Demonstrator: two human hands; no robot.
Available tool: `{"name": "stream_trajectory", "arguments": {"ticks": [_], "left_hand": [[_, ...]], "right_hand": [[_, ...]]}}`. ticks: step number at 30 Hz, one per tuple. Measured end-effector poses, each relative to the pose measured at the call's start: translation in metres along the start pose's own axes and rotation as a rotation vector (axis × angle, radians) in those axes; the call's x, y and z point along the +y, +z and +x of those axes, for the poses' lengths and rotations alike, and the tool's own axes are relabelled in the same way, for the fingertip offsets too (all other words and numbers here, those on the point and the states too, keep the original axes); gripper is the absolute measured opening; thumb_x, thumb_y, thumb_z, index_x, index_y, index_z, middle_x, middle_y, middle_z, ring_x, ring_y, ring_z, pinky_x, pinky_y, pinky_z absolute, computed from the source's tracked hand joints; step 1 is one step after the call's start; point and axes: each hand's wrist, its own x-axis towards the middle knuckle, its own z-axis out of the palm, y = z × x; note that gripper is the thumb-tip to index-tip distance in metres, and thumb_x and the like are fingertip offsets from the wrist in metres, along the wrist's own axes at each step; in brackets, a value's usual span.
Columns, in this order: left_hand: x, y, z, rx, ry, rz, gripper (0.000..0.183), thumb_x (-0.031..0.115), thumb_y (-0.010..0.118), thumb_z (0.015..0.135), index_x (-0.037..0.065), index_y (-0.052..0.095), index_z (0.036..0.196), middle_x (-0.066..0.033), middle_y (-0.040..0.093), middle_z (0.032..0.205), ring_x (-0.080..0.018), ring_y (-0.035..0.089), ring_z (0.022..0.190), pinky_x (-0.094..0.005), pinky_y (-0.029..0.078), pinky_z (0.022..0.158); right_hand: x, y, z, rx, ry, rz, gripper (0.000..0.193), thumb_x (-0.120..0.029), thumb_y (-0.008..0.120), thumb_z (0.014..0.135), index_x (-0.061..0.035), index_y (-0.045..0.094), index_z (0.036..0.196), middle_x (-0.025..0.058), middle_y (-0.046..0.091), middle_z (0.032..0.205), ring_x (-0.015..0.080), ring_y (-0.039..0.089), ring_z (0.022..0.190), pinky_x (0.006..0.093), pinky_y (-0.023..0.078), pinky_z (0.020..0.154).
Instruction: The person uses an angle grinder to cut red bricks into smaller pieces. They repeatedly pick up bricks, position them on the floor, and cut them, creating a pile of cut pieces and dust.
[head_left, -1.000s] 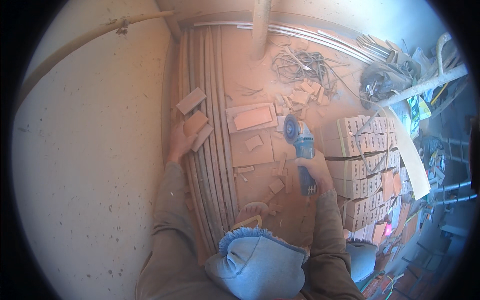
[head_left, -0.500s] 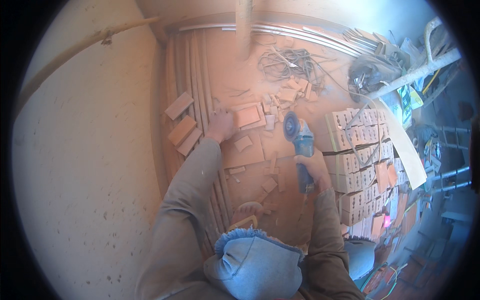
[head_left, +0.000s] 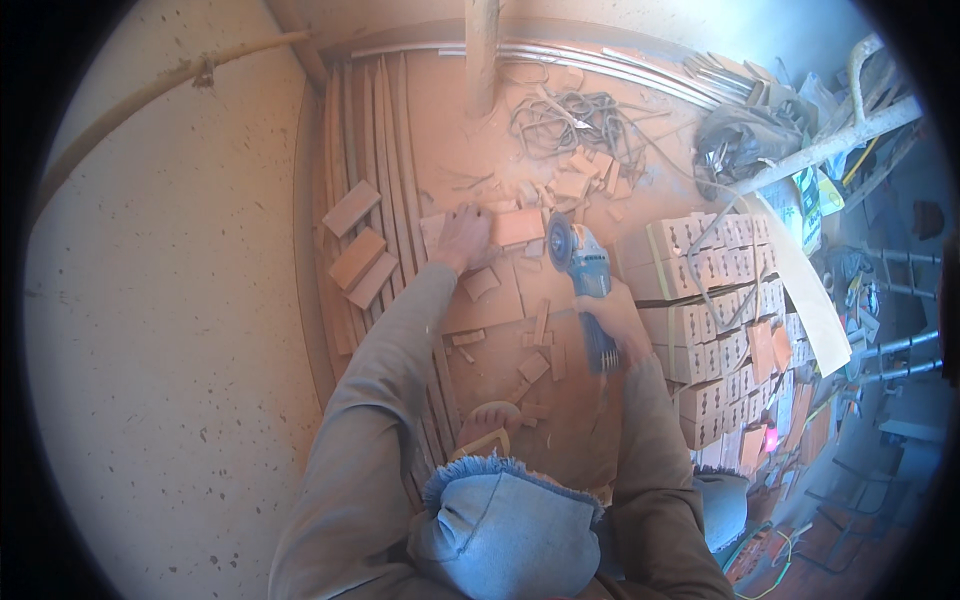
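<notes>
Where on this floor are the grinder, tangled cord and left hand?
Grinder (head_left: 592, 276), head view: its blue body.
Tangled cord (head_left: 572, 124), head view: middle of the tangle.
Left hand (head_left: 465, 238), head view: back of the hand.

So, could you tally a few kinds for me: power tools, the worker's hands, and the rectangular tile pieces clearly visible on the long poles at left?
Power tools, the grinder: 1
Hands, left hand and right hand: 2
Tile pieces on the long poles: 3
Total: 6

The flat rectangular orange clay tile (head_left: 518, 228) looks smooth and matt. The blue angle grinder (head_left: 593, 282) combines dull plastic with grey metal. Near the right edge of the powdery reddish floor (head_left: 440, 110), stacked pale perforated clay bricks (head_left: 705, 335) look rough; the blue denim cloth (head_left: 510, 530) is matt, frayed.
</notes>
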Motion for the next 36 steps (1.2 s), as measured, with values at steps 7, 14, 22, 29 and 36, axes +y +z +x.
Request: {"name": "stream_trajectory", "arguments": {"ticks": [7, 14, 22, 29, 36], "left_hand": [[-0.004, 0.006, -0.005, 0.031, 0.011, -0.074, 0.058, 0.032, 0.076, 0.085, -0.002, 0.061, 0.129, -0.023, 0.058, 0.129, -0.0396, 0.052, 0.127, -0.0484, 0.044, 0.108], [-0.006, 0.013, -0.003, 0.056, 0.025, -0.063, 0.058, 0.033, 0.076, 0.084, -0.002, 0.061, 0.127, -0.0218, 0.057, 0.129, -0.0386, 0.051, 0.127, -0.0486, 0.043, 0.108], [-0.002, 0.008, -0.004, 0.011, 0.0, -0.037, 0.059, 0.034, 0.075, 0.084, -0.001, 0.06, 0.129, -0.021, 0.057, 0.129, -0.0375, 0.05, 0.127, -0.0487, 0.041, 0.108], [-0.003, 0.009, -0.002, 0.004, -0.004, -0.016, 0.059, 0.035, 0.075, 0.084, -0.001, 0.06, 0.128, -0.0205, 0.057, 0.13, -0.0368, 0.05, 0.128, -0.0489, 0.041, 0.108], [0.0, 0.006, -0.003, 0.008, -0.011, -0.007, 0.059, 0.037, 0.077, 0.086, -0.001, 0.06, 0.129, -0.0206, 0.057, 0.131, -0.0368, 0.051, 0.128, -0.0488, 0.042, 0.109]], "right_hand": [[-0.011, 0.009, 0.017, 0.016, 0.038, -0.107, 0.034, -0.014, 0.079, 0.075, -0.0003, 0.066, 0.105, 0.0063, 0.068, 0.09, 0.0164, 0.066, 0.078, 0.0334, 0.053, 0.072], [-0.006, 0.009, 0.025, 0.012, 0.059, -0.12, 0.036, -0.016, 0.08, 0.075, 0.0004, 0.067, 0.104, 0.0083, 0.07, 0.091, 0.0188, 0.068, 0.08, 0.0349, 0.054, 0.073], [-0.011, 0.01, 0.024, 0.0, 0.073, -0.095, 0.037, -0.02, 0.081, 0.073, -0.0005, 0.07, 0.102, 0.0084, 0.071, 0.091, 0.0199, 0.069, 0.083, 0.0364, 0.054, 0.075], [-0.019, 0.01, 0.023, -0.017, 0.056, -0.128, 0.034, -0.015, 0.079, 0.075, 0.0007, 0.066, 0.104, 0.0065, 0.068, 0.089, 0.017, 0.066, 0.077, 0.0337, 0.053, 0.071], [-0.02, 0.011, 0.027, -0.017, 0.037, -0.137, 0.036, -0.014, 0.079, 0.076, 0.0013, 0.067, 0.105, 0.0069, 0.068, 0.089, 0.0174, 0.066, 0.078, 0.0341, 0.053, 0.071]]}}
